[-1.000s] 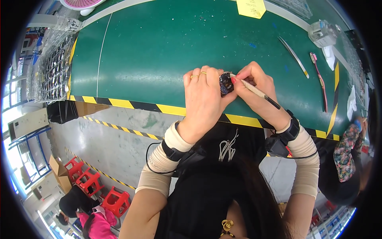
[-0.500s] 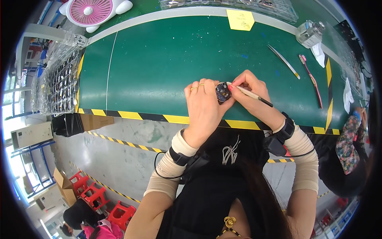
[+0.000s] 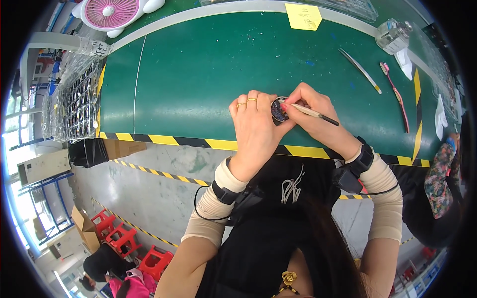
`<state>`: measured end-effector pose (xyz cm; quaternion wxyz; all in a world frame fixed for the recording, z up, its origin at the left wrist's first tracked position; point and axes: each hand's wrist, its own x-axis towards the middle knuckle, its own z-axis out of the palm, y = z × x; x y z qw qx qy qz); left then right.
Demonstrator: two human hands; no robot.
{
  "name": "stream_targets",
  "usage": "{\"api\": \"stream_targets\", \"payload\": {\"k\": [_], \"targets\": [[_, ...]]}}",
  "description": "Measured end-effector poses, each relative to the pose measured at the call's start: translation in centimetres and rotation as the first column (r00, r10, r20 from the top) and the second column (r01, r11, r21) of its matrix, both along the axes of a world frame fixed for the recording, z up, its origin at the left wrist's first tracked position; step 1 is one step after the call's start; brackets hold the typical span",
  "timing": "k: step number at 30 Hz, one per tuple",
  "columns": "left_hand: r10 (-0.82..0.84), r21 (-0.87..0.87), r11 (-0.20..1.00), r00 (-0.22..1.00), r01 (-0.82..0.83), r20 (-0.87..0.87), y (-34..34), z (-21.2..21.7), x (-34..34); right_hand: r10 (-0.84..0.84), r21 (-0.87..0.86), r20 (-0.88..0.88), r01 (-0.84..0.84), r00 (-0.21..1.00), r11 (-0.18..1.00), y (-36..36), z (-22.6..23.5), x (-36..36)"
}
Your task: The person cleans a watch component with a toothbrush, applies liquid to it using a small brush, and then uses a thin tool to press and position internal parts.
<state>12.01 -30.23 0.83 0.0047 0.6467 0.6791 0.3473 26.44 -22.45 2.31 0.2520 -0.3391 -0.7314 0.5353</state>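
Sitting between the hands (image 3: 254, 124) (image 3: 318, 115), a dark part (image 3: 277, 112) is gripped left, a stick (image 3: 309, 111) right.

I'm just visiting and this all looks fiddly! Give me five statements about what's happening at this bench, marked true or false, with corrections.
1. The left hand holds a small dark object. True.
2. The right hand holds the toothbrush. False: it holds a thin stick; the toothbrush lies on the table.
3. The tweezers lie to the left of the toothbrush. True.
4. The fan is all green. False: it is pink and white.
5. A yellow note is near the table's far edge. True.
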Motion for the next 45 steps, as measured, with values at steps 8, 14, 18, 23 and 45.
{"api": "stream_targets", "payload": {"k": [8, 14, 18, 23, 45], "targets": [[-0.002, -0.008, 1.000, 1.000, 0.003, 0.009, -0.01, 0.06, 0.10, -0.022, -0.029, -0.080, 0.020, 0.997, 0.999, -0.14, -0.50, 0.24], [0.004, -0.010, 1.000, 1.000, -0.004, 0.002, 0.10, 0.26, 0.14, -0.035, 0.035, -0.037, 0.037, 0.999, 0.999, -0.12, -0.37, 0.42], [0.015, 0.001, 1.000, 1.000, -0.015, 0.002, 0.15, -0.07, 0.23, -0.023, 0.073, -0.061, 0.028, 0.998, 0.997, -0.33, -0.56, 0.28], [0.021, 0.009, 1.000, 1.000, -0.021, -0.008, 0.29, -0.02, 0.27, -0.013, 0.080, -0.042, 0.016, 0.999, 0.997, -0.39, -0.27, 0.01], [0.017, 0.019, 1.000, 0.999, -0.017, -0.027, 0.22, -0.08, 0.21, -0.027, 0.187, -0.050, 0.036, 0.998, 0.982, -0.59, -0.63, 0.23]]}}
